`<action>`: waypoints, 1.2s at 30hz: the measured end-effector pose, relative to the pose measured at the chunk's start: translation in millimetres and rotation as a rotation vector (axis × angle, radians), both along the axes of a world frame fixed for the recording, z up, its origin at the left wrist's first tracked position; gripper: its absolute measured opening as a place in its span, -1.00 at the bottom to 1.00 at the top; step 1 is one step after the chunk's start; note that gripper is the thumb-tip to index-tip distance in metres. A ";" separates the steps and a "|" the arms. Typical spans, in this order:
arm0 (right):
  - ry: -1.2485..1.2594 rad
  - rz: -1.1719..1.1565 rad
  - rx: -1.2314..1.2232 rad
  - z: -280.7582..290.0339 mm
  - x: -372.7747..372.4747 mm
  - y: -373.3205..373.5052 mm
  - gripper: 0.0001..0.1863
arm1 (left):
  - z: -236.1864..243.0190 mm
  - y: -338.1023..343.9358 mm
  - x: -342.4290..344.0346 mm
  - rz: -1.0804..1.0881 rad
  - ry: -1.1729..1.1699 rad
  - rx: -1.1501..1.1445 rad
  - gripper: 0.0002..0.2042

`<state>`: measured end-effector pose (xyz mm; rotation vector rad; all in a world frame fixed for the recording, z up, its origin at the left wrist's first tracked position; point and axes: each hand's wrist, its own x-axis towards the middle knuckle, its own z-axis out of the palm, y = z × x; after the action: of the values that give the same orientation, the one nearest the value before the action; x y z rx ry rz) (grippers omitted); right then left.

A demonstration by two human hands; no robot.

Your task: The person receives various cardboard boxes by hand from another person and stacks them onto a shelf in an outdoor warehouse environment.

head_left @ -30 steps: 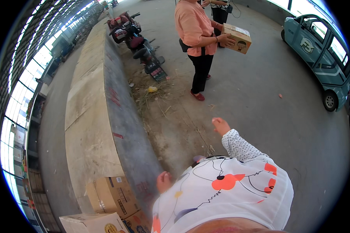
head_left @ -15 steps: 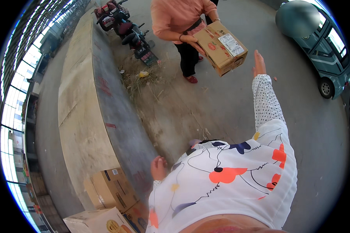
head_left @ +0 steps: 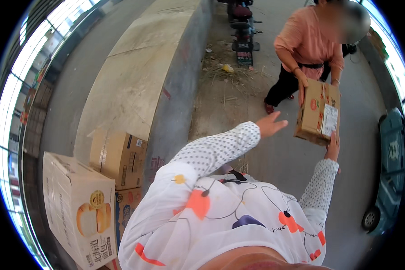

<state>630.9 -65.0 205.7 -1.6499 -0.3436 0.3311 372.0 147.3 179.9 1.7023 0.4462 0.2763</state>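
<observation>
A person in a salmon-pink top (head_left: 292,38) holds a taped brown cardboard box (head_left: 313,110) with a white label out toward me. My right hand (head_left: 332,146) grips the box's lower right corner. My left hand (head_left: 269,124) is open with fingers apart, a short way left of the box and not touching it. Both my forearms are in white dotted sleeves. The other person's right hand is on the box's upper left side.
Stacked cartons (head_left: 76,202) are at lower left beside a long concrete ledge (head_left: 135,67). A parked scooter (head_left: 242,27) stands at the top, litter (head_left: 227,68) lies on the ground, and a small teal vehicle (head_left: 391,171) is at the right edge.
My view has turned left. The person with the box appears further right, holding it out lower. My left hand has risen toward the box, and my right hand has taken hold of its corner.
</observation>
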 end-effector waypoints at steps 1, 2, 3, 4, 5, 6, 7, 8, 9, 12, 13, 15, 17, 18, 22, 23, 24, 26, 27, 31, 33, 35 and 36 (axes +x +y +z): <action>-0.009 -0.013 -0.045 6.5 -5.6 -1.7 -0.25 | 1.8 -0.9 25.5 0.010 0.030 0.018 -0.14; -0.012 -0.036 -0.089 11.2 -9.3 -2.0 -0.21 | 3.5 -1.5 45.3 0.010 0.066 0.036 -0.12; -0.005 -0.014 -0.093 18.6 -16.3 -0.9 -0.23 | 7.9 -3.3 61.1 0.013 0.101 -0.009 -0.12; 0.007 -0.013 -0.100 26.4 -26.1 -6.2 -0.25 | 16.3 -11.5 77.5 -0.005 0.139 -0.055 -0.13; 0.018 -0.010 -0.107 34.2 -34.9 -7.9 -0.27 | 23.4 -17.2 87.5 -0.024 0.176 -0.101 -0.14; 0.034 0.059 -0.086 23.7 -35.4 1.1 -0.29 | 21.6 -16.3 84.2 -0.017 0.056 -0.141 -0.15; 0.034 0.093 -0.058 18.9 -36.6 4.6 -0.30 | 25.9 -17.9 87.1 -0.046 -0.080 -0.170 -0.16; 0.033 0.130 -0.030 17.6 -37.7 8.9 -0.31 | 29.3 -18.3 90.4 -0.073 -0.218 -0.198 -0.17; 0.002 0.144 -0.040 24.5 -41.2 14.3 -0.34 | 26.1 -16.7 95.8 0.014 -0.173 -0.223 -0.20; 0.046 0.128 -0.010 35.0 -55.2 10.3 -0.26 | 27.0 -15.0 98.1 0.067 -0.085 -0.081 -0.24; 0.078 0.156 -0.014 29.8 -57.0 7.4 -0.24 | 25.3 -16.1 93.8 0.105 -0.049 -0.033 -0.24; 0.139 0.187 -0.014 24.9 -74.7 7.0 -0.27 | 26.0 -20.7 81.7 0.193 0.030 0.066 -0.24; 0.206 0.241 -0.024 25.2 -91.5 8.7 -0.30 | 35.4 -23.7 61.4 0.274 0.069 0.162 -0.28; 0.253 0.302 -0.022 20.5 -99.5 10.5 -0.32 | 40.7 -26.5 44.5 0.332 0.109 0.223 -0.30; 0.305 0.572 -0.040 14.7 -112.4 26.0 -0.32 | 82.1 -31.7 -6.9 0.462 0.227 0.297 -0.31; 0.332 0.630 -0.021 17.3 -118.7 32.6 -0.31 | 95.6 -36.1 -26.2 0.516 0.254 0.300 -0.31; 0.379 0.664 0.028 32.5 -128.1 42.5 -0.32 | 106.8 -41.6 -43.1 0.566 0.271 0.305 -0.31; 0.433 0.782 0.138 44.7 -141.6 68.4 -0.33 | 116.2 -53.5 -75.7 0.723 0.205 0.423 -0.31; 0.414 0.860 0.168 50.4 -141.2 78.6 -0.34 | 124.9 -62.6 -90.9 0.792 0.162 0.447 -0.31; 0.265 1.181 0.249 89.7 -172.2 131.2 -0.39 | 147.2 -90.6 -150.2 1.109 0.007 0.643 -0.33; 0.177 1.331 0.287 100.2 -202.9 164.3 -0.41 | 152.6 -106.7 -181.1 1.242 -0.061 0.686 -0.31; 0.094 1.450 0.356 118.2 -242.1 193.5 -0.42 | 162.7 -120.4 -207.9 1.385 -0.068 0.741 -0.33; 0.040 1.502 0.389 130.2 -262.9 204.1 -0.41 | 170.3 -126.6 -219.3 1.471 -0.040 0.773 -0.35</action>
<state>368.1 139.1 336.0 -0.7241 -1.4885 1.2919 152.7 20.7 350.2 1.7429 1.6746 1.6989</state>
